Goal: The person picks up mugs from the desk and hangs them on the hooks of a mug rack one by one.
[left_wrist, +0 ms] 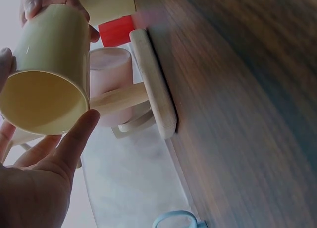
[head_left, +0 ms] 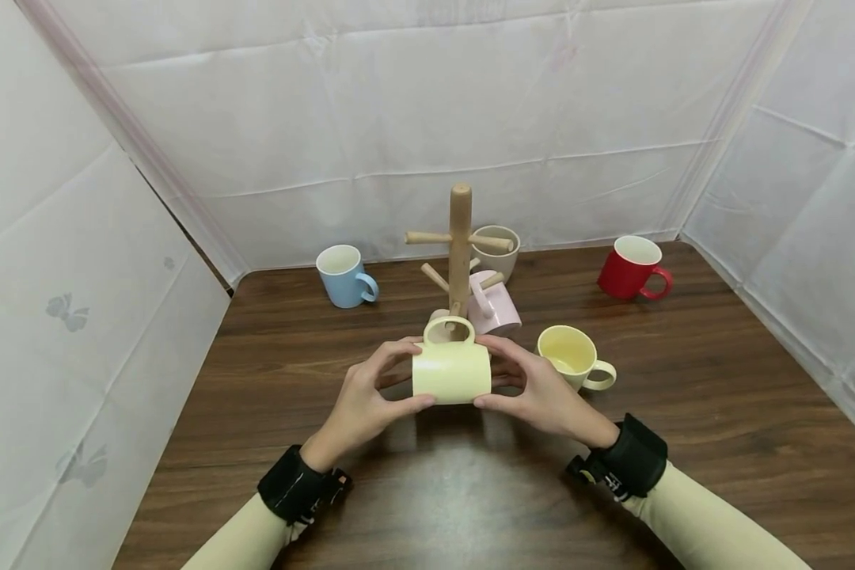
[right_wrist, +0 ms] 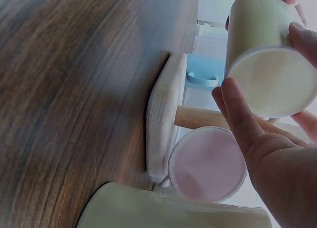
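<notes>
In the head view, a pale yellow mug (head_left: 451,374) lies on its side in the air, its handle pointing up. My left hand (head_left: 368,389) grips one end and my right hand (head_left: 537,388) the other, thumbs on the near side. The left wrist view shows the mug's hollow mouth (left_wrist: 43,103) facing the left palm. Just behind stands a wooden mug tree (head_left: 460,253) with several pegs. A pink mug (head_left: 495,307) sits tilted at the tree's right side. Close to the right hand, a second yellow mug (head_left: 568,352) stands upright on the table.
A blue mug (head_left: 343,277) is at the back left, and a red mug (head_left: 630,267) at the back right. Behind the tree is a beige mug (head_left: 504,260), partly covered by the pegs. The dark wooden table (head_left: 691,396) ends at white cloth walls (head_left: 399,103).
</notes>
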`<state>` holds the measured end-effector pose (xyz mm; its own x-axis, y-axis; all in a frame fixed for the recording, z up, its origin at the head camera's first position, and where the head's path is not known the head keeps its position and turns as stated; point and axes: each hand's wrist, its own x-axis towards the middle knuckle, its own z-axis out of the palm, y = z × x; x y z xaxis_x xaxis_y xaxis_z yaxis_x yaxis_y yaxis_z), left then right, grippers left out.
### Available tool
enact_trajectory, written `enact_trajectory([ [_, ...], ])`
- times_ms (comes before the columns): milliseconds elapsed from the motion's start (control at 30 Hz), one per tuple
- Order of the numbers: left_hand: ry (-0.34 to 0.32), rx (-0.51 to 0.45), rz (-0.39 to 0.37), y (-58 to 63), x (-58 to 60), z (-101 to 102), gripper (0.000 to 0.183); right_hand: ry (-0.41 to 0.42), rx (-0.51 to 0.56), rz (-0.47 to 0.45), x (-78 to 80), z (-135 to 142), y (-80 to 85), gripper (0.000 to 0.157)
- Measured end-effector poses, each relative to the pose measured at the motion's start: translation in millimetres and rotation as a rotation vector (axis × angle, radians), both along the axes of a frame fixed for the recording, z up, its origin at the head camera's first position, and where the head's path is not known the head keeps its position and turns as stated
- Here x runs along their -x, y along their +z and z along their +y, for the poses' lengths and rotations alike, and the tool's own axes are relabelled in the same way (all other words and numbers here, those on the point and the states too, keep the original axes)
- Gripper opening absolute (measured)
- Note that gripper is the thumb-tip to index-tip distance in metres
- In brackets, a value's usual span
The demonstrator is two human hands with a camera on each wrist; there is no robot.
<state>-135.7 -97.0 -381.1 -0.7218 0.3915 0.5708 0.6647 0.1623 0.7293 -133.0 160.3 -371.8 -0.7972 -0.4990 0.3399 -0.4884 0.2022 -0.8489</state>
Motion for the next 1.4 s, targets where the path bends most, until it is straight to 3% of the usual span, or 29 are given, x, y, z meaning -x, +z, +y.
enact_trajectory([
  [500, -0.006, 0.042, -0.033, -1.7, 9.9, 0, 0.055, -0.013, -0.024, -0.027, 4.9, -1, -0.4, 0.071],
  [700, -0.007, 0.075, -0.019, -3.6, 16.2, 0, 0.054, -0.044, -0.081, 0.069, 12.5, 1, -15.0, 0.074],
  [933, -0.001, 0.118, -0.005, -30.3, 38.1, -6, 0.059, -0.095, -0.189, 0.205, 21.5, 1, -31.7, 0.078],
  [1033, -0.001, 0.138, -0.016, -32.6, 43.0, -8, 0.058, -0.117, -0.215, 0.263, 21.5, 1, -32.2, 0.078],
  [1233, 0.019, 0.189, -0.026, -36.7, 52.1, -10, 0.058, -0.14, -0.251, 0.287, 22.5, 0, -31.3, 0.079],
  [1400, 0.012, 0.183, -0.051, -34.0, 52.5, -8, 0.058, -0.151, -0.264, 0.291, 23.1, -2, -29.8, 0.079],
])
